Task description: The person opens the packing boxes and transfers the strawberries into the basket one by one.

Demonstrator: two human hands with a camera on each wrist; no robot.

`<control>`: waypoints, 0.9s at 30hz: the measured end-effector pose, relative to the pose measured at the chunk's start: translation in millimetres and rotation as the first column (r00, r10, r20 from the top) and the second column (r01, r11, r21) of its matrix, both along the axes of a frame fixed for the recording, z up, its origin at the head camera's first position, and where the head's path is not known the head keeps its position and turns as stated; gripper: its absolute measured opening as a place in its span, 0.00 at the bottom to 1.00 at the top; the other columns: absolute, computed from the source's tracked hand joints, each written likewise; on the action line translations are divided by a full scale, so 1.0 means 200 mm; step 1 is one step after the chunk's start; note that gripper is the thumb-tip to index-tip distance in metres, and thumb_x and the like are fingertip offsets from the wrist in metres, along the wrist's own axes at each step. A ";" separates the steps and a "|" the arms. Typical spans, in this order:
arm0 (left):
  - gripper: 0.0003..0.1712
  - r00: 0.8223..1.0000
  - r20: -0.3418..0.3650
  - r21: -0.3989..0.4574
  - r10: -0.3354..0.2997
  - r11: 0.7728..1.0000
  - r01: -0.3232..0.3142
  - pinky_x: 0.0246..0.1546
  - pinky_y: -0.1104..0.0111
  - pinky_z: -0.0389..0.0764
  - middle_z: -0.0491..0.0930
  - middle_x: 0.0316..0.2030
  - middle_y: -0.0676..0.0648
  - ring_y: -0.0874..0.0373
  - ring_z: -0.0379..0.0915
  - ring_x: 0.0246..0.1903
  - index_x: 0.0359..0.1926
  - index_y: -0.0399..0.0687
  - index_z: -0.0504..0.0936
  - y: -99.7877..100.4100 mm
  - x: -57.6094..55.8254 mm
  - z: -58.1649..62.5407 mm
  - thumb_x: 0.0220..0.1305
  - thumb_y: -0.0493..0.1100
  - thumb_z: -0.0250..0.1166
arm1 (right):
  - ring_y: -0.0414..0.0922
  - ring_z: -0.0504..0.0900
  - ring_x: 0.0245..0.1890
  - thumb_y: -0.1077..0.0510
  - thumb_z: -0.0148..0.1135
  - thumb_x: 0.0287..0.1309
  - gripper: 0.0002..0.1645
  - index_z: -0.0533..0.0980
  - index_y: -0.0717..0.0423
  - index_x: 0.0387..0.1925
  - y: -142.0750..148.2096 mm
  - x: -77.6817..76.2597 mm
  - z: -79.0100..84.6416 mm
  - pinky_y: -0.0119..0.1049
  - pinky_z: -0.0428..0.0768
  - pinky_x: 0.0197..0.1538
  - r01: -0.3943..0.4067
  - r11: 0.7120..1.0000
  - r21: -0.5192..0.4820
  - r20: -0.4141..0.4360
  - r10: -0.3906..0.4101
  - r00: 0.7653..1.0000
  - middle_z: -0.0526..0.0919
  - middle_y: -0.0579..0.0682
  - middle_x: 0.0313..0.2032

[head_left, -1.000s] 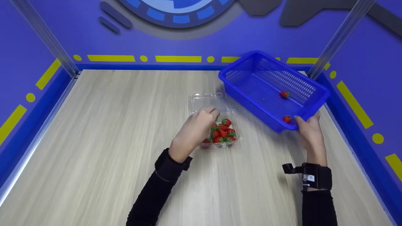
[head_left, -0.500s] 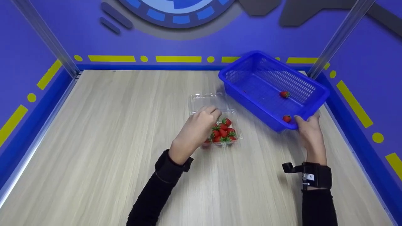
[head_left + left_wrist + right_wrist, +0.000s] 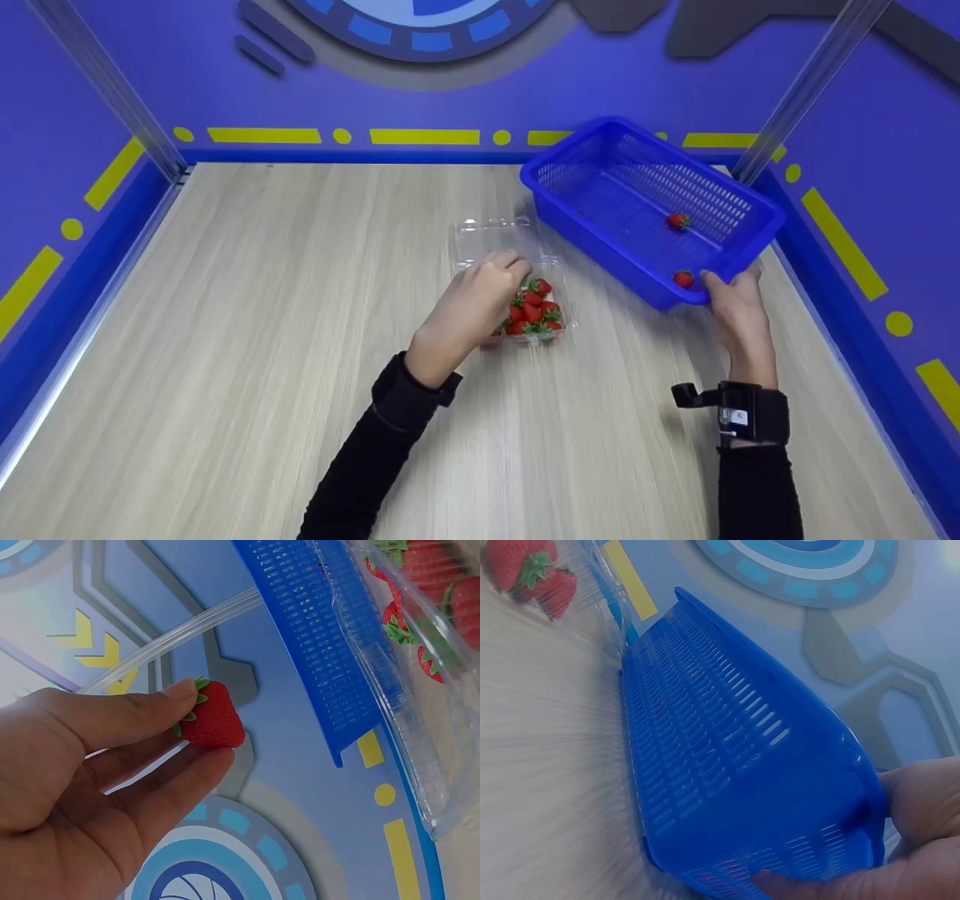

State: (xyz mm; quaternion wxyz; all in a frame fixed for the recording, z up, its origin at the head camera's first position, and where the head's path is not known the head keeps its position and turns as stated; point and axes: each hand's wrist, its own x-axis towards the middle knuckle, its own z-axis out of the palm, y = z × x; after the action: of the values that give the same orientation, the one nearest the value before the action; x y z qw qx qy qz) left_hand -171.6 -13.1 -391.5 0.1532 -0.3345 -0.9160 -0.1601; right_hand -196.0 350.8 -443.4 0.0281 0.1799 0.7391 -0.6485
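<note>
Between thumb and fingers my left hand [image 3: 480,296] pinches a strawberry [image 3: 216,718], clearly seen in the left wrist view and hidden behind the hand in the head view. That hand is above a clear plastic clamshell box [image 3: 568,300], whose lid stands open at the back and which holds several strawberries [image 3: 531,312]. At the right, my right hand [image 3: 739,319] grips the near right corner of a blue plastic basket [image 3: 607,244], thumb over the rim. Inside the basket lie a strawberry [image 3: 678,221] near the middle and another strawberry [image 3: 683,279] by the gripped corner.
A pale wood-grain table [image 3: 262,337] carries everything. Blue panels with yellow marks stand at its back and sides, and metal posts [image 3: 814,90] rise at the far corners. The basket's far side is close to the back panel.
Almost nothing differs. My left hand has shifted very slightly to the right over the box, while the right hand keeps its grip on the basket.
</note>
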 end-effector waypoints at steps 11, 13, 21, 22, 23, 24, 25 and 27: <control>0.16 0.992 -0.032 -0.051 -0.125 0.991 0.123 0.47 0.67 0.83 0.84 0.43 0.46 0.53 0.81 0.43 0.45 0.39 0.85 0.10 -0.01 -0.02 0.60 0.22 0.60 | 0.45 0.69 0.67 0.58 0.40 0.78 0.50 0.14 0.56 0.74 0.00 0.01 -0.01 0.25 0.74 0.60 0.013 1.000 -0.004 -0.001 -0.013 1.000 0.50 0.65 0.77; 0.15 0.986 -0.039 -0.085 -0.160 0.984 0.156 0.47 0.68 0.83 0.84 0.43 0.46 0.54 0.80 0.43 0.45 0.39 0.85 0.13 -0.01 -0.02 0.63 0.23 0.60 | 0.44 0.71 0.65 0.57 0.40 0.78 0.51 0.12 0.56 0.74 0.01 0.02 -0.01 0.23 0.75 0.57 0.011 1.000 0.017 0.002 -0.011 1.000 0.51 0.65 0.77; 0.10 0.970 -0.011 -0.140 -0.243 0.961 0.239 0.42 0.71 0.81 0.83 0.43 0.46 0.54 0.78 0.40 0.46 0.40 0.84 0.24 -0.11 0.12 0.73 0.31 0.57 | 0.35 0.76 0.44 0.56 0.42 0.77 0.49 0.19 0.61 0.75 0.02 0.02 0.00 0.22 0.75 0.44 0.010 0.996 0.085 0.005 -0.010 1.000 0.65 0.60 0.64; 0.10 0.971 -0.002 -0.130 -0.241 0.962 0.238 0.43 0.71 0.81 0.83 0.44 0.46 0.54 0.78 0.40 0.47 0.40 0.84 0.26 -0.14 0.14 0.75 0.33 0.56 | 0.35 0.76 0.44 0.56 0.42 0.77 0.48 0.20 0.61 0.75 0.02 0.02 0.00 0.22 0.76 0.44 0.010 0.996 0.088 0.002 -0.010 1.000 0.65 0.59 0.63; 0.10 0.971 0.009 -0.112 -0.239 0.965 0.239 0.43 0.72 0.81 0.83 0.44 0.46 0.55 0.78 0.41 0.47 0.40 0.84 0.28 -0.17 0.15 0.76 0.34 0.56 | 0.35 0.76 0.45 0.57 0.42 0.77 0.48 0.20 0.61 0.75 0.01 0.01 0.00 0.22 0.76 0.45 0.010 0.997 0.071 -0.012 -0.009 1.000 0.64 0.60 0.64; 0.10 0.972 0.025 -0.095 -0.235 0.967 0.236 0.43 0.73 0.81 0.83 0.44 0.46 0.55 0.79 0.41 0.47 0.40 0.84 0.29 -0.20 0.15 0.76 0.35 0.56 | 0.35 0.76 0.46 0.58 0.42 0.77 0.48 0.19 0.60 0.75 0.01 0.01 0.00 0.22 0.76 0.47 0.010 0.999 0.049 -0.027 -0.009 1.000 0.62 0.61 0.66; 0.10 0.973 0.043 -0.079 -0.229 0.970 0.231 0.44 0.73 0.81 0.83 0.44 0.46 0.55 0.79 0.42 0.48 0.40 0.85 0.31 -0.23 0.16 0.76 0.35 0.57 | 0.35 0.75 0.49 0.59 0.42 0.76 0.48 0.19 0.59 0.75 0.01 0.00 0.00 0.21 0.76 0.49 0.008 1.000 0.020 -0.041 -0.007 0.999 0.59 0.62 0.69; 0.11 0.974 0.074 -0.052 -0.212 0.975 0.216 0.47 0.75 0.80 0.83 0.45 0.47 0.56 0.79 0.44 0.50 0.40 0.84 0.36 -0.30 0.17 0.75 0.36 0.57 | 0.35 0.75 0.50 0.61 0.42 0.76 0.48 0.19 0.57 0.76 0.00 -0.01 0.00 0.22 0.77 0.49 0.007 1.000 -0.026 -0.064 -0.009 0.998 0.56 0.64 0.71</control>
State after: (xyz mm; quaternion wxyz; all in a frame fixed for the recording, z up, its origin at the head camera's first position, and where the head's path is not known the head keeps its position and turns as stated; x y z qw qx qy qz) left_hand -231.3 58.5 -358.0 0.0939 -0.4301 -0.8836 -0.1594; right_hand -197.0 350.6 -443.1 0.0042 0.1618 0.7305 -0.6635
